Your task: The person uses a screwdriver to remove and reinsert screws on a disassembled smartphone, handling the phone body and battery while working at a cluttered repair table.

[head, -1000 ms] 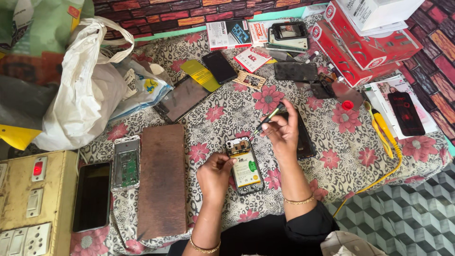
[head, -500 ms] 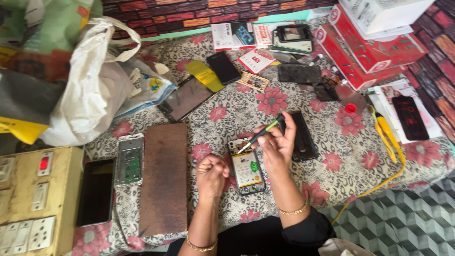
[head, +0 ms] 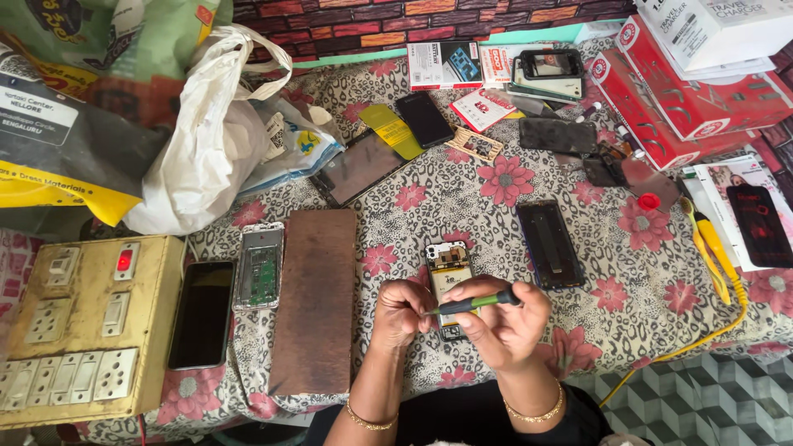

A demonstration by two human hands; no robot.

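— Lying flat near the front edge of the bench (head: 496, 206) is an opened phone (head: 448, 281), back cover off, a pale rectangular battery showing inside its thin frame.

— And the hands?

— Right hand (head: 504, 326) is curled tight around a slim screwdriver (head: 475, 303) with a green and black handle, the tip angled down to the phone's lower part. Left hand (head: 401, 312) is bunched into a loose fist, fingertips pinching the phone's lower left edge. Both wrists wear thin gold bangles.

— What's around it?

— A flowered, spotted cloth covers the bench. A worn brown wooden board (head: 315, 301) lies just left, a bare phone frame (head: 259, 266) beyond it, a dark phone (head: 550, 244) to the right.
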